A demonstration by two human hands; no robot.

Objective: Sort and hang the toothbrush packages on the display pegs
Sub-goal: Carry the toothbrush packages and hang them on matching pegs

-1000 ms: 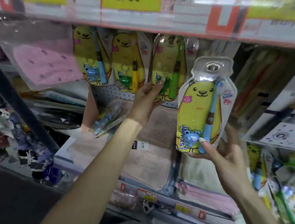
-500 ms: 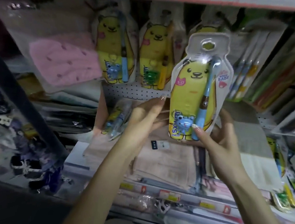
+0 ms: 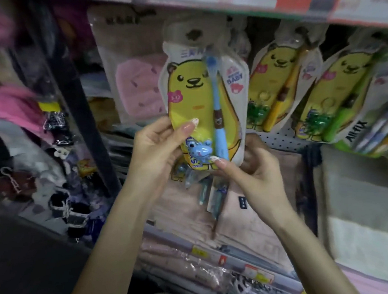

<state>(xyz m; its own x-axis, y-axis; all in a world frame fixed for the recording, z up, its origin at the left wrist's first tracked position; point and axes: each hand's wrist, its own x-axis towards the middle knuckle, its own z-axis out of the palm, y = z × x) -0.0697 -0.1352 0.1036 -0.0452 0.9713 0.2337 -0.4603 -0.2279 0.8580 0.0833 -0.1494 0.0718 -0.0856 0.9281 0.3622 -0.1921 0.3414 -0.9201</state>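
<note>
The toothbrush package (image 3: 201, 105) with the blue brush sits pinched at its lower end between both of my hands, upright in front of the display at about twelve o'clock from my wrists. My left hand (image 3: 157, 150) has its thumb pressed flat on the front of the yellow card at the lower left edge, with the other fingers curled behind, so they are closed on the pack. My right hand (image 3: 254, 173) takes the bottom right corner, one fingertip on the front just beside the little blue toy, the rest folded behind the card; it too is closed on the pack. I judge the low grip is deliberate: it leaves the hanging hole (image 3: 194, 34) at the top free and in plain sight, and two hands keep the tall flimsy card from swaying while I aim it.

Outward from there, at two o'clock, a yellow-brush package (image 3: 280, 88) and, further right, a green-brush package (image 3: 338, 98) hang on the perforated back panel (image 3: 280, 140). Mine is held to the left of them, so I take it blue gets its own peg; I cannot see that peg, since the card covers it. Folded towels (image 3: 253, 213) lie on the shelf below my hands.
</note>
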